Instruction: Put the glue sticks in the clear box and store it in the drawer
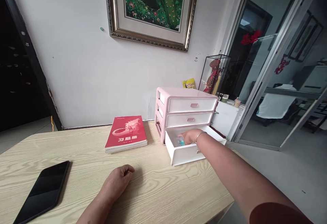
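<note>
One black smartphone [42, 191] lies on the wooden desk [163, 190], and one red exercise book [125, 133] lies beyond it. The left hand [119, 181] rests loosely curled on the desk, holding nothing. Of three drawers in the pink-and-white drawer unit [190, 105], the lowest drawer [186, 152] stands open. The right hand [188, 137] is inside it, touching one small teal-topped item [181, 142], partly hidden; grip cannot be determined.

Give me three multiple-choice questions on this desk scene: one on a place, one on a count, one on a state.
1. Where is the right hand at the pink drawer unit?
A) inside the lowest drawer
B) on top
C) behind it

2. How many drawers does the unit show?
A) two
B) three
C) five

3. What state is the top drawer in?
A) pulled out
B) removed
C) shut

Answers: 1 A, the hand reaches into the open drawer; 2 B, three white fronts stack up; 3 C, its front sits flush.
</note>
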`<action>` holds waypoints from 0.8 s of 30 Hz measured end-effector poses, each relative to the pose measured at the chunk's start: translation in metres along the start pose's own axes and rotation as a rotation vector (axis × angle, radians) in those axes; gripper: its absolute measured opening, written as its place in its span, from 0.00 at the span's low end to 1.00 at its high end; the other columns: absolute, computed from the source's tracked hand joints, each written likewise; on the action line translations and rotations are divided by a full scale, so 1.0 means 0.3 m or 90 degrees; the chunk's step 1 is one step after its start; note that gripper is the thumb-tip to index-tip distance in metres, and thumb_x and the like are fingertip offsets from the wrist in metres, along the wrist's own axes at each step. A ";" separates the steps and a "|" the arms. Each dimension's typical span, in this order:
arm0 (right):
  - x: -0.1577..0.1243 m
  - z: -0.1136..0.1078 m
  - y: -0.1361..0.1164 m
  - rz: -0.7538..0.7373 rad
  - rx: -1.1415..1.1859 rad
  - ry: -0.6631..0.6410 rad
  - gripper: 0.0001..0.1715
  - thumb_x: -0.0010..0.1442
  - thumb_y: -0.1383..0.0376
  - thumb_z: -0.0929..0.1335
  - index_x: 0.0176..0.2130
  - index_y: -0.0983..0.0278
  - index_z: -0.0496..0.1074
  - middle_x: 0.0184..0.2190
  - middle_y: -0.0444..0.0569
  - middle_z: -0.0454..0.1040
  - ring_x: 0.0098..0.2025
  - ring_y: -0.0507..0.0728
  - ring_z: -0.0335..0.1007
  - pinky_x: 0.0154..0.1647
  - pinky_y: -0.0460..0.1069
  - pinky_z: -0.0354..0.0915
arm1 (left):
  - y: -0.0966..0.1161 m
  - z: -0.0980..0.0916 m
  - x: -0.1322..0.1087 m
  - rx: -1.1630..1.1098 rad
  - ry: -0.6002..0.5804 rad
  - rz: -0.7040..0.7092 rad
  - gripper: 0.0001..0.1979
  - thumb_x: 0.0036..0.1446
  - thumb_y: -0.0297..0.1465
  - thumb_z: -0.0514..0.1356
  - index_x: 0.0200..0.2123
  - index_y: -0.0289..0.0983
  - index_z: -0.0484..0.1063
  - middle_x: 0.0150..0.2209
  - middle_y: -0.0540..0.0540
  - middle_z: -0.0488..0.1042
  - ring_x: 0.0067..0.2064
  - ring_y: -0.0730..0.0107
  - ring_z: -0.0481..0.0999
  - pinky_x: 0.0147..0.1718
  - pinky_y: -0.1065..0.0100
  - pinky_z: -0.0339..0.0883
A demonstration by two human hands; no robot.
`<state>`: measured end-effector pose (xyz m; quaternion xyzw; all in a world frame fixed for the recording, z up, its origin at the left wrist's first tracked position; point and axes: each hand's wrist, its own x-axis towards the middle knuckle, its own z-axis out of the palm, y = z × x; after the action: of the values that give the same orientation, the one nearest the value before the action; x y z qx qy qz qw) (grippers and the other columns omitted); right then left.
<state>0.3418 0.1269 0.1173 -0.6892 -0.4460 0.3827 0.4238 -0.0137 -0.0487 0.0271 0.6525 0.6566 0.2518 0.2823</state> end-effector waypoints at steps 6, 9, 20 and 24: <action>-0.033 -0.002 0.031 0.006 -0.208 -0.064 0.20 0.35 0.68 0.79 0.32 0.62 0.77 0.31 0.52 0.75 0.44 0.68 0.74 0.33 0.56 0.72 | -0.004 0.006 0.000 0.000 -0.001 0.006 0.15 0.56 0.30 0.52 0.39 0.38 0.78 0.32 0.47 0.79 0.36 0.64 0.77 0.34 0.69 0.61; -0.052 -0.010 0.022 -0.033 -0.268 -0.100 0.22 0.30 0.75 0.78 0.29 0.61 0.76 0.27 0.48 0.74 0.44 0.68 0.73 0.39 0.58 0.71 | -0.003 0.006 0.000 -0.005 0.002 0.008 0.15 0.56 0.30 0.52 0.39 0.39 0.78 0.33 0.47 0.80 0.37 0.64 0.77 0.35 0.69 0.61; -0.077 -0.125 -0.060 -0.207 -0.322 -0.132 0.33 0.26 0.77 0.78 0.37 0.60 0.79 0.29 0.44 0.77 0.41 0.63 0.74 0.46 0.53 0.66 | 0.010 -0.012 0.001 -0.012 0.004 -0.001 0.15 0.54 0.30 0.53 0.39 0.38 0.79 0.32 0.47 0.80 0.34 0.62 0.77 0.34 0.68 0.62; -0.102 -0.179 -0.104 -0.213 -0.339 -0.128 0.40 0.23 0.80 0.77 0.40 0.60 0.80 0.28 0.42 0.76 0.39 0.63 0.74 0.43 0.52 0.66 | -0.005 -0.004 0.007 -0.019 0.006 0.006 0.15 0.54 0.31 0.53 0.38 0.38 0.79 0.32 0.46 0.80 0.36 0.61 0.78 0.36 0.68 0.63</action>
<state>0.3718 0.0929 0.1695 -0.6513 -0.6773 0.2441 0.2397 -0.0157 -0.0465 0.0269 0.6502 0.6509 0.2657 0.2880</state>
